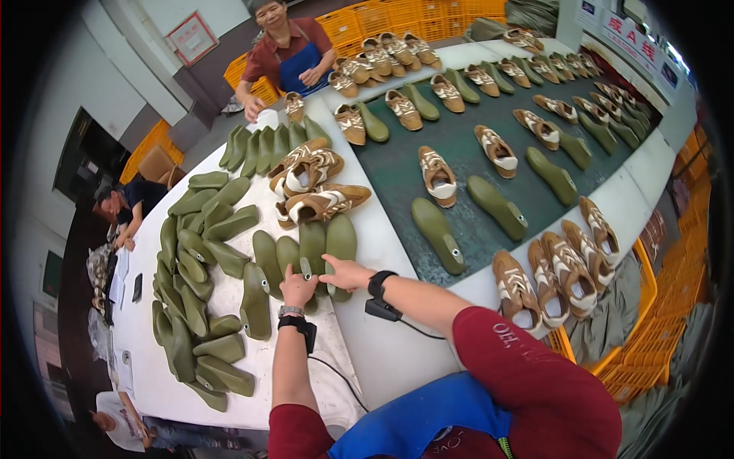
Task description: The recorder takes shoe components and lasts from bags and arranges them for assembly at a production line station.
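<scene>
Both my hands are at a short row of olive-green shoe lasts on the white table. My left hand (298,290) closes over the heel end of a shoe last (312,243), its index finger along the left side. Just right of it, my right hand (349,274) lies across the heel end of the neighbouring shoe last (341,236), fingertips over its left edge. My fingers partly hide both heels. Another last (255,302) lies nearer me, left of my left hand. Brown-and-white sneakers (325,203) lie beyond the row.
A large pile of shoe lasts (195,268) covers the table's left side. On the right, a dark green belt (397,203) carries sneakers and lasts in rows. Several sneakers (569,274) stand along its near edge, by orange crates (665,306). A co-worker (287,50) stands across the table. Cables trail from my wrists.
</scene>
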`<state>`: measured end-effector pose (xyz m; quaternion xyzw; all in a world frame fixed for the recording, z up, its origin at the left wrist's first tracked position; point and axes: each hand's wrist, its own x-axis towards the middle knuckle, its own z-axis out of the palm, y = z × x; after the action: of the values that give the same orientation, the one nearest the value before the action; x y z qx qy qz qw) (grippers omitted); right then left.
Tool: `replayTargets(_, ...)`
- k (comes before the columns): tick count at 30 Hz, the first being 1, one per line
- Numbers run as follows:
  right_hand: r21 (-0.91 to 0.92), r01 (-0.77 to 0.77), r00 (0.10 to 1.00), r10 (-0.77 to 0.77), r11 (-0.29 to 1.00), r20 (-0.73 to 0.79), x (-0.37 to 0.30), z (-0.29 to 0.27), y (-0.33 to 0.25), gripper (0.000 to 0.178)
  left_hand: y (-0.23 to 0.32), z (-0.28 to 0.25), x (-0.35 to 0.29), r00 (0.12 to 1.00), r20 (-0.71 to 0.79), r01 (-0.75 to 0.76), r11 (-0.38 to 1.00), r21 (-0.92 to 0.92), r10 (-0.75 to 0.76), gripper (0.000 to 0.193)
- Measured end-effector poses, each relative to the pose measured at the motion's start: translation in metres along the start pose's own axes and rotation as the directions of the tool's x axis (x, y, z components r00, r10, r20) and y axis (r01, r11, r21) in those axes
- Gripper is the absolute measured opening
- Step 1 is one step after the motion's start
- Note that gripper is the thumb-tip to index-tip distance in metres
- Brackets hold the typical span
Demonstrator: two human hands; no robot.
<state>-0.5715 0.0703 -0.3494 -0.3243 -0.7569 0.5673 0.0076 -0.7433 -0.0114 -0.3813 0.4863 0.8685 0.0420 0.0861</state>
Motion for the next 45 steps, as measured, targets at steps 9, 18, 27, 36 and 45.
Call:
replayTargets(9, -0.323, 0.110, 0.984, -0.148, 0.940, -0.096, -0.087, 0.029, 0.056, 0.064, 0.041, 0.023, -0.121, 0.999, 0.038, 0.017, 0.999, 0.037, -0.018, 0.055)
replayTargets(18, -0.606, -0.134, 0.902, -0.157, 0.784, -0.402, -0.313, -0.035, 0.118, 0.031, 0.045, 0.041, -0.166, 0.971, -0.112, -0.224, 0.969, -0.104, 0.212, 0.045)
replayTargets(27, -0.630, -0.219, 0.811, -0.221, 0.745, -0.542, -0.351, -0.008, 0.221, 0.013, 0.157, -0.012, -0.242, 0.755, -0.275, -0.637, 0.765, -0.094, 0.595, 0.049)
replayTargets(36, -0.552, 0.049, 0.944, -0.218, 0.833, -0.246, -0.395, -0.025, 0.212, 0.017, 0.315, 0.076, -0.268, 0.622, 0.590, 0.062, 0.718, -0.693, 0.516, 0.093)
replayTargets(45, -0.158, 0.282, 0.836, -0.324, 0.946, -0.443, -0.495, -0.080, 0.242, 0.033, 0.312, 0.059, -0.244, 0.806, -0.012, -0.363, 0.478, -0.800, 0.592, 0.070)
